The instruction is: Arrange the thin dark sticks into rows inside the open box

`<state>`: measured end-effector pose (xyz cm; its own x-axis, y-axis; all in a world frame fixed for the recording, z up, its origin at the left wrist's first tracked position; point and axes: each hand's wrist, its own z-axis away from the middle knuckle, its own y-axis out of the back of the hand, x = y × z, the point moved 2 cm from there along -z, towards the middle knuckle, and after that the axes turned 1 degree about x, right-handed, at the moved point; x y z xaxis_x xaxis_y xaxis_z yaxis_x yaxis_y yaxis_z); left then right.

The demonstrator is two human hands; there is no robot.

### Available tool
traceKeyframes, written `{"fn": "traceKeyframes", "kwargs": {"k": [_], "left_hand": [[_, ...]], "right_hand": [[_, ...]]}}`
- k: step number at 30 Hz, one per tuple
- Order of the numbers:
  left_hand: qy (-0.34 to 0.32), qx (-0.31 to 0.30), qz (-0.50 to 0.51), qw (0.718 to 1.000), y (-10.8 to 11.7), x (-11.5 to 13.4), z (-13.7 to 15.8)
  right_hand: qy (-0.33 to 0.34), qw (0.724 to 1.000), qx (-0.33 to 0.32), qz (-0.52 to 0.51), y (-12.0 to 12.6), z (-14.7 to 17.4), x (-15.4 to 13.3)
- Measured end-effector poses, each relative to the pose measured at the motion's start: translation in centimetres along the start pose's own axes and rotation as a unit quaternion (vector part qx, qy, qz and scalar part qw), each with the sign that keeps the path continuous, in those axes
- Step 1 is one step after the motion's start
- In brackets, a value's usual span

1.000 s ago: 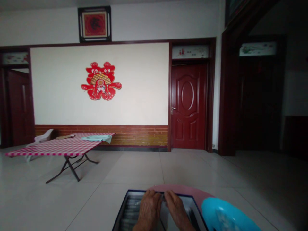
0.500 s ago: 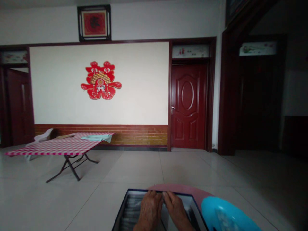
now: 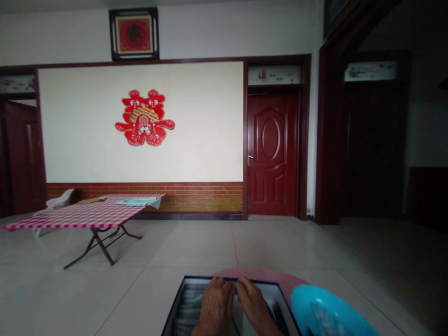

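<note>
A shallow tray (image 3: 268, 282) with a dark blue rim lies at the bottom middle, and both my hands are inside it near its far edge. My left hand (image 3: 215, 301) is closed with the fingers curled down. Close beside it, my right hand (image 3: 252, 301) is closed too, its fingertips pinched near the left hand's. Whatever lies between the fingers is too small or hidden to name. Rows of greyish, see-through strips (image 3: 191, 303) fill the tray's left side. On the right side of the tray rests a thin dark object (image 3: 279, 313).
A bright blue plastic basin (image 3: 324, 301) with pale contents stands right of the tray, over a pink round surface (image 3: 287, 281). Farther off are a folding table (image 3: 84, 214) with a checked cover, a white chair (image 3: 60, 199) and a red door (image 3: 273, 154).
The view has shifted slightly, so the room appears a little farther left. Both hands stay in nearly the same place inside the tray, fingers still closed.
</note>
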<state>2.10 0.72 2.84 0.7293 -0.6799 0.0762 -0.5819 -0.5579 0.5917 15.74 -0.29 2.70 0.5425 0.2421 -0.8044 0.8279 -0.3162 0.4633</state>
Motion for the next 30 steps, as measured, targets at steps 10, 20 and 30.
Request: {"fn": "traceKeyframes", "kwargs": {"k": [10,20,30], "left_hand": [[0.009,-0.004,0.000,1.000,0.0,0.3,0.2],[0.005,-0.013,0.016,1.000,0.3,0.3,0.1],[0.016,-0.037,0.007,0.999,0.2,0.3,0.0]], "right_hand": [[-0.005,0.999,-0.005,0.034,-0.4,-0.1,1.0],[-0.004,0.999,-0.012,0.042,-0.2,0.0,-0.1],[0.003,1.000,0.005,0.026,-0.2,-0.1,0.3]]}}
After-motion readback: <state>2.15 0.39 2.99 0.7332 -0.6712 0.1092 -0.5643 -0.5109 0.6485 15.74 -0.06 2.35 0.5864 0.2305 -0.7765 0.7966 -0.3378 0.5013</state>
